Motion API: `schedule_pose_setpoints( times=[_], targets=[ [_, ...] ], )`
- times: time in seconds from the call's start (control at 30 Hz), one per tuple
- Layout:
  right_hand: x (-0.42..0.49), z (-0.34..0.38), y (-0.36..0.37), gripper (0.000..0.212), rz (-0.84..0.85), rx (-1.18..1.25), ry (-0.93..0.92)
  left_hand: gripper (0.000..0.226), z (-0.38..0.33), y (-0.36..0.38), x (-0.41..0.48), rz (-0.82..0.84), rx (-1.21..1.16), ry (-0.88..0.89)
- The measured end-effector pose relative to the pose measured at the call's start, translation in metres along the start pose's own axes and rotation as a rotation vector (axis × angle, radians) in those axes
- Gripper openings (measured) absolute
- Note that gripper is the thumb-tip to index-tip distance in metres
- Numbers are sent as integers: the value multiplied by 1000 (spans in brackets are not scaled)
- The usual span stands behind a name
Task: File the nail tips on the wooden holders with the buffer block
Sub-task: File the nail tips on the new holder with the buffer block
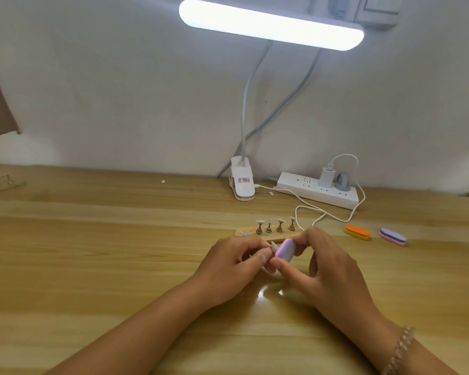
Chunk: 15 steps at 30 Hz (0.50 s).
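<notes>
Small white nail tip [273, 246] pinched in our left hand [233, 266] steadies against the lilac oval buffer block [283, 251] our right hand [328, 269] pinches.

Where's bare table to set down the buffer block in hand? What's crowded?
Free: the wide table stretch left of the wooden holder and left hand; also the near strip between the forearms. Crowded: right of the right hand, where the orange buffer and purple buffer lie, and behind the holder, with cable, power strip and lamp clamp.
</notes>
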State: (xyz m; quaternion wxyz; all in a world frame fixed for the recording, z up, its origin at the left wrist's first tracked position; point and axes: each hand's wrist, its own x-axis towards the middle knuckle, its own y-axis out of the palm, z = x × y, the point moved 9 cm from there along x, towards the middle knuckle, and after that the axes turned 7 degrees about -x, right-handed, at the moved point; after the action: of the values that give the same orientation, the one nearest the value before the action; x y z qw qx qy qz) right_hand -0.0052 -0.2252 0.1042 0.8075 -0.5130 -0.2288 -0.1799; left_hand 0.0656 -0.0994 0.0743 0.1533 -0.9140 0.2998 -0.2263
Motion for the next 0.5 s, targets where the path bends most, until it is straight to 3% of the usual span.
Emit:
schedule_pose_setpoints(
  times=[0.1, 0.23, 0.33, 0.4, 0.5],
  targets=[
    [-2, 9, 6, 38, 33, -35, -81, 19, 4, 0, 1, -5, 1, -16],
    [3, -6, -1, 44, -32, 81, 30, 17, 1, 4, 0, 19, 9, 0],
    [-2, 9, 5, 39, 20, 52, -75, 25, 1, 2, 0, 10, 60, 9],
    [0, 3, 7, 39, 38, 110, -35, 28, 0, 1, 2, 2, 63, 14],
    [4, -11, 2, 41, 6, 136, 52, 15, -4, 3, 1, 11, 35, 34]
  ],
)
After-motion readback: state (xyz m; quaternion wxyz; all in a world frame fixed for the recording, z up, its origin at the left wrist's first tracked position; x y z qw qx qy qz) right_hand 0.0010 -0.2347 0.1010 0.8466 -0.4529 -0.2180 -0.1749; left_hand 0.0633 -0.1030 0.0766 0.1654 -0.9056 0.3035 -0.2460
